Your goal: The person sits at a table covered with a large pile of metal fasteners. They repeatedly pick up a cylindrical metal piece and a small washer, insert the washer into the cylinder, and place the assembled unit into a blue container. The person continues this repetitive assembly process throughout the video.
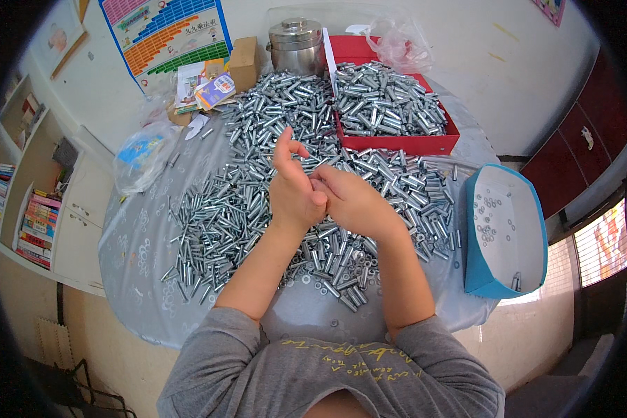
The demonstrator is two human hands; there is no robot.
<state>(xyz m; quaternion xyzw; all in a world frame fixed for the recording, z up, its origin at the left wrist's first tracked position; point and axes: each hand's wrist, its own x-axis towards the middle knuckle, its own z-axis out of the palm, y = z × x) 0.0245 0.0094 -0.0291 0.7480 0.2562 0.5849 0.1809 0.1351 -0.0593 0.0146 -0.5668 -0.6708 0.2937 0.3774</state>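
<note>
Both hands meet above a wide heap of shiny metal parts on the table. My left hand (292,193) has some fingers raised and the others curled in, its thumb against my right hand (355,200). The right fingers are bent and pressed together at the left palm. Whatever is between them is hidden. Around and below lie long thin metal bolts (212,226) on the left and thicker metal sleeves (421,188) on the right. Several small washers (306,279) are scattered along the near edge of the heap, between my forearms.
Beyond the heap, a red box (400,144) is filled with metal sleeves. A blue box (472,268) with washers stands at the right edge. A steel pot (296,47), a cardboard box (244,63), booklets (214,90) and a plastic bag (144,157) sit toward the back and left.
</note>
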